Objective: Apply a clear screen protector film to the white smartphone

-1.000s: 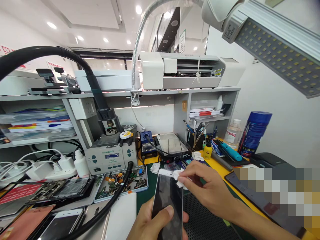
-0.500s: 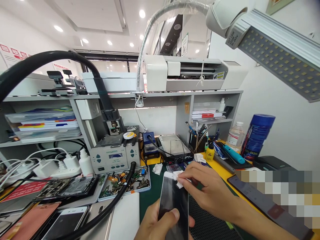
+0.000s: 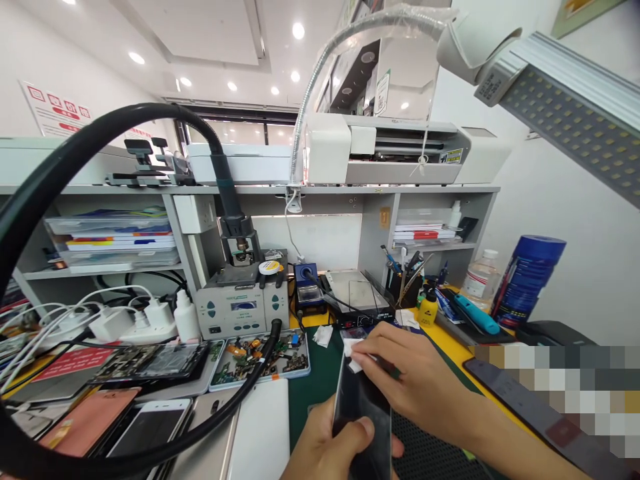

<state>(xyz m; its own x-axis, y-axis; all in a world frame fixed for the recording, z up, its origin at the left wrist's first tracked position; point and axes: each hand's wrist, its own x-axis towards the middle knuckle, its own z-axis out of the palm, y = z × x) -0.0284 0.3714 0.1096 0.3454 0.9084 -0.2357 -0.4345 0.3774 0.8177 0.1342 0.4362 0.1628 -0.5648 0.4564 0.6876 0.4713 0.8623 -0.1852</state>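
Observation:
A smartphone (image 3: 361,413) with a dark screen and a light frame is tilted up at the bottom middle. My left hand (image 3: 333,440) is closed around its lower part, thumb across the glass and fingertips showing at the far side. Between the fingertips of my right hand (image 3: 405,363) is a small white tissue (image 3: 353,353), pinched against the top end of the screen. The phone's upper right edge is hidden behind that hand. A second crumpled tissue (image 3: 323,336) lies on the green mat (image 3: 313,373) just beyond the phone.
To the left stand a grey rework station (image 3: 243,307) with a thick black hose (image 3: 220,443), a tray of small circuit parts (image 3: 270,360) and several phones. A heating plate (image 3: 357,297), yellow bottle (image 3: 428,307) and tool cup (image 3: 400,283) are farther back. A lamp (image 3: 575,100) hangs upper right.
The view has swung left, so everything sits farther right in the picture. My right hand with the tissue has shifted slightly toward the phone's top left corner. Both grips are unchanged.

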